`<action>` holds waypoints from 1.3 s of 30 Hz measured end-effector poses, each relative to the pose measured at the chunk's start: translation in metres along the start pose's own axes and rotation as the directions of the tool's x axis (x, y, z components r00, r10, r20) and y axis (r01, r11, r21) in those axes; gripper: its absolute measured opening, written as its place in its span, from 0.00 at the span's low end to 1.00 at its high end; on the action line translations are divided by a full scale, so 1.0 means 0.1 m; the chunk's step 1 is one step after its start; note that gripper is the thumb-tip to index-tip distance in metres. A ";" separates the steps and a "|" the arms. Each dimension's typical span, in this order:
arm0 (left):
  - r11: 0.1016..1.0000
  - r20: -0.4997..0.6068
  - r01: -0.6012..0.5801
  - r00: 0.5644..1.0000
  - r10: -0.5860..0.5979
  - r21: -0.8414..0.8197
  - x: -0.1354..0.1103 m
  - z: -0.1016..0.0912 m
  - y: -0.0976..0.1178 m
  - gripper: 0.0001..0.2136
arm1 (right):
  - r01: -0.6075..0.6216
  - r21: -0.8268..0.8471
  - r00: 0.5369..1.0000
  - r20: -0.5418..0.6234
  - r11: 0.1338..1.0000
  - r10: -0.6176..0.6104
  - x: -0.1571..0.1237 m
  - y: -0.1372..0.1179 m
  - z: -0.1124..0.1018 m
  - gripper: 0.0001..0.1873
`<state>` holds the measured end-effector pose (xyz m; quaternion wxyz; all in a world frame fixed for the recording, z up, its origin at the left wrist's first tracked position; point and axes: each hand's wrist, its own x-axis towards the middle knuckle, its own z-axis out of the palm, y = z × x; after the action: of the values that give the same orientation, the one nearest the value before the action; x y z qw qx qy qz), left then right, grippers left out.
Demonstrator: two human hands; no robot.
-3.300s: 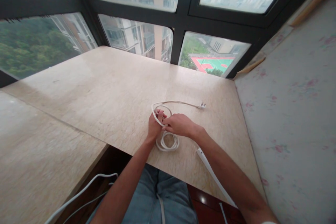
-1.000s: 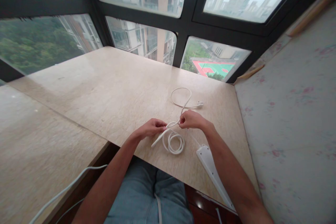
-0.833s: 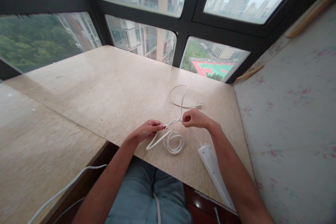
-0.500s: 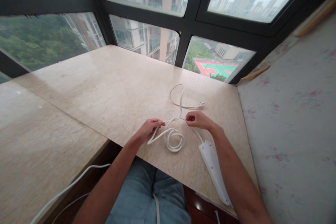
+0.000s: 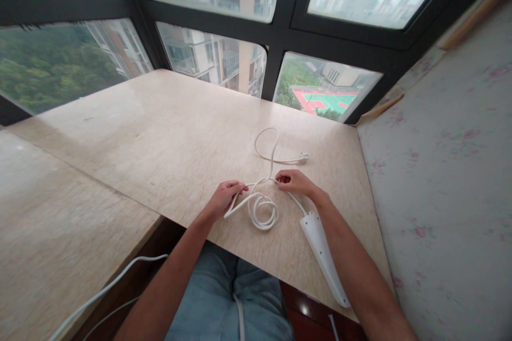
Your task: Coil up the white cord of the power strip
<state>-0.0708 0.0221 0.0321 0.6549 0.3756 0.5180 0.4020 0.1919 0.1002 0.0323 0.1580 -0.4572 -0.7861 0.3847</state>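
A white power cord (image 5: pixel 262 210) lies partly coiled on the beige marble sill (image 5: pixel 160 138) in front of me. My left hand (image 5: pixel 224 198) pinches the cord at the coil's left side. My right hand (image 5: pixel 294 181) pinches the same cord a little further right. Beyond my hands the cord runs in a loose loop (image 5: pixel 268 144) to its plug (image 5: pixel 303 157). The other end joins a white power strip (image 5: pixel 324 256) that lies under my right forearm near the sill's front edge.
Dark-framed windows (image 5: pixel 276 37) close the far side of the sill. A flowered mattress (image 5: pixel 448 170) borders it on the right. A second white cable (image 5: pixel 100 295) hangs below the sill at lower left. My jeans-clad legs (image 5: pixel 236 303) are under the front edge.
Since 3.3 s ago my hands have drawn apart, pulling cord out of the coil. The free loop now lies further back. In the last half second both hands sank slightly toward the sill.
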 end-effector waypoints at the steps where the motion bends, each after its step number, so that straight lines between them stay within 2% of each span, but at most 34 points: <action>1: 1.000 -0.002 0.000 1.000 0.000 0.002 0.00 0.00 0.00 0.16 | 0.001 -0.004 1.000 -0.003 1.000 -0.001 0.00 -0.01 0.00 0.10; 16: 0.993 -0.027 -0.040 0.999 0.044 0.111 -0.01 0.01 -0.03 0.16 | -0.007 -0.029 1.000 -0.002 1.000 0.007 -0.01 -0.04 0.00 0.08; 23: 0.958 -0.018 -0.115 0.992 0.124 0.262 0.00 0.01 -0.02 0.15 | -0.006 -0.044 1.000 0.002 0.999 0.006 -0.02 -0.06 -0.01 0.08; 26: 0.901 0.039 -0.138 0.990 0.134 0.412 0.01 0.02 0.06 0.15 | -0.005 -0.068 1.000 0.007 0.998 0.005 -0.01 -0.07 -0.01 0.07; 30: 0.753 0.173 -0.192 0.979 0.105 0.629 0.10 -0.01 0.20 0.11 | -0.008 -0.101 1.000 0.009 0.995 0.009 0.00 -0.08 -0.02 0.07; 33: 0.640 0.213 -0.296 0.955 0.206 0.709 0.24 -0.02 0.31 0.09 | -0.014 -0.115 1.000 0.008 0.993 0.015 0.00 -0.09 -0.02 0.07; 36: 0.632 0.229 -0.352 0.935 0.272 0.691 0.39 0.06 0.35 0.12 | -0.017 -0.118 1.000 0.007 0.993 0.018 -0.01 -0.08 -0.01 0.07; 39: 0.627 0.304 -0.369 0.928 0.214 0.686 0.49 0.21 0.32 0.19 | -0.022 -0.114 1.000 0.000 0.993 0.022 -0.01 -0.06 0.00 0.08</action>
<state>-0.0479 0.0778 0.0467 0.4218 0.7221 0.5008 0.2233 0.1889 0.0982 0.0370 0.1270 -0.4737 -0.8018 0.3414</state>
